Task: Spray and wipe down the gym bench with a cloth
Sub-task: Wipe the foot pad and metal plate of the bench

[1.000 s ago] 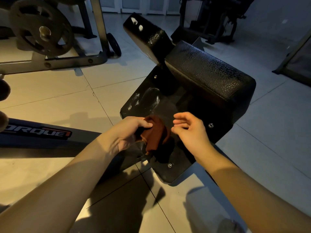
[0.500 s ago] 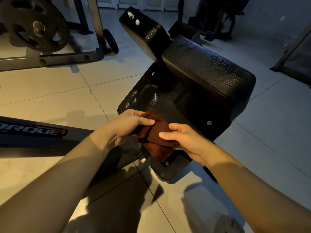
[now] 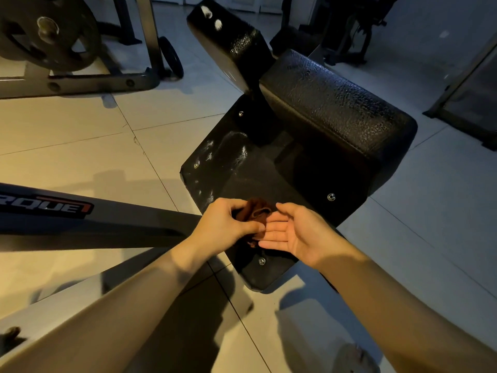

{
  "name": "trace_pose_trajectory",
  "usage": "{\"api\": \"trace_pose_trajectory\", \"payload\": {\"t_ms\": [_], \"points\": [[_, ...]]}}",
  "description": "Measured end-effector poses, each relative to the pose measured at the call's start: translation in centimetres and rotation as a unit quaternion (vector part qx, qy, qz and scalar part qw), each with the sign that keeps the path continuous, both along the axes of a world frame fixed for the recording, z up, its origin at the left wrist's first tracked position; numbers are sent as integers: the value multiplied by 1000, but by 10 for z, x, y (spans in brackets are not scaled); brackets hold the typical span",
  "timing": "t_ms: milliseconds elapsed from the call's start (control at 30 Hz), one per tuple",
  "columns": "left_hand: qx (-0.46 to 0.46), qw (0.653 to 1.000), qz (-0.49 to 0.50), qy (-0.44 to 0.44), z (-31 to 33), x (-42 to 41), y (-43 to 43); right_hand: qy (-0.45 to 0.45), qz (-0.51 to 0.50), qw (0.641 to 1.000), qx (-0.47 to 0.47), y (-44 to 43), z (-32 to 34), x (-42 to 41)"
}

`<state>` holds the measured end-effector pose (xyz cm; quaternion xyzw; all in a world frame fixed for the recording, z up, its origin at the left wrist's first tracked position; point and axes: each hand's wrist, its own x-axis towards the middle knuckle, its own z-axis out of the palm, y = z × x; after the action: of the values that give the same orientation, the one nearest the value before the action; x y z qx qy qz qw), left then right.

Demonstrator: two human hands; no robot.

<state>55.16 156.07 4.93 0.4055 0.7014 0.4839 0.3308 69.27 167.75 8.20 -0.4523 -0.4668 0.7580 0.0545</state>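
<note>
A black padded gym bench (image 3: 333, 103) stands in front of me, with a flat black plate (image 3: 236, 170) below its pad that shows wet streaks. My left hand (image 3: 224, 226) grips a bunched brown cloth (image 3: 254, 212) over the plate's near corner. My right hand (image 3: 293, 231) lies palm up with straight fingers, its fingertips touching the cloth from the right. A second black pad (image 3: 228, 41) with white spots of foam rises behind. No spray bottle is in view.
A grey machine beam (image 3: 80, 214) with a logo runs along the left, reaching the plate. A weight plate (image 3: 45, 30) on a metal rack stands at the back left. More dark gym machines (image 3: 347, 28) stand behind. The floor is pale tile.
Both hands have drawn back toward the plate's near corner. My right hand has turned palm up and let go of the cloth's side; the left has bunched the cloth tighter.
</note>
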Motion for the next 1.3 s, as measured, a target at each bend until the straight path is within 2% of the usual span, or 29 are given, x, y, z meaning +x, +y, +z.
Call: {"api": "trace_pose_trajectory", "payload": {"t_ms": [67, 100, 133, 200, 233, 300, 400, 467, 567, 633, 700, 733, 800, 867, 900, 933, 1000, 1067, 1100, 1167, 1233, 1300], "points": [[-16, 999, 35, -20, -15, -9, 9, -17, 16, 999, 41, 1, -2, 7], [-18, 997, 64, -33, -23, -14, 14, -56, 26, 989, 136, 4, -4, 13], [-22, 993, 106, -47, -32, -21, 19, -111, 44, 954, 274, 10, -8, 21], [-16, 981, 182, -69, -43, -30, 28, -204, 92, 811, 540, 23, -17, 42], [-5, 978, 196, -66, -47, -30, 31, -208, 106, 757, 610, 27, -22, 52], [29, 987, 158, -31, -52, -13, 40, -177, 106, 711, 672, 29, -30, 65], [54, 994, 64, 64, -68, 23, 43, -156, 102, 668, 720, 30, -43, 74], [35, 986, 127, 98, -81, 14, 33, -132, 90, 670, 725, 32, -48, 76], [-29, 965, 258, 41, -92, -10, 19, -123, 70, 673, 726, 33, -49, 76], [23, 975, 217, 45, -85, 11, 24, -133, 63, 675, 723, 32, -49, 74], [78, 983, 132, 103, -83, 40, 34, -148, 65, 671, 723, 33, -49, 72], [83, 980, 132, 126, -85, 41, 37, -158, 68, 661, 730, 34, -49, 71], [32, 969, 223, 103, -89, 14, 39, -157, 85, 612, 771, 35, -51, 73], [-51, 944, 324, 20, -94, -14, 34, -165, 119, 543, 815, 38, -52, 76], [-61, 939, 340, -3, -92, -16, 33, -185, 140, 512, 827, 39, -51, 78], [-41, 944, 326, 3, -85, -7, 36, -211, 162, 489, 830, 40, -50, 79], [61, 967, 240, 67, -69, 21, 54, -259, 201, 459, 826, 40, -47, 79], [111, 972, 159, 136, -56, 33, 73, -288, 227, 450, 814, 38, -46, 77], [112, 969, 164, 145, -50, 25, 82, -296, 235, 450, 809, 38, -46, 76], [62, 963, 251, 71, -46, -9, 90, -308, 249, 452, 799, 37, -45, 75], [4, 942, 335, -10, -50, -34, 85, -314, 265, 455, 790, 37, -45, 76], [30, 948, 315, -21, -45, -20, 87, -319, 275, 453, 786, 36, -44, 78]]}}
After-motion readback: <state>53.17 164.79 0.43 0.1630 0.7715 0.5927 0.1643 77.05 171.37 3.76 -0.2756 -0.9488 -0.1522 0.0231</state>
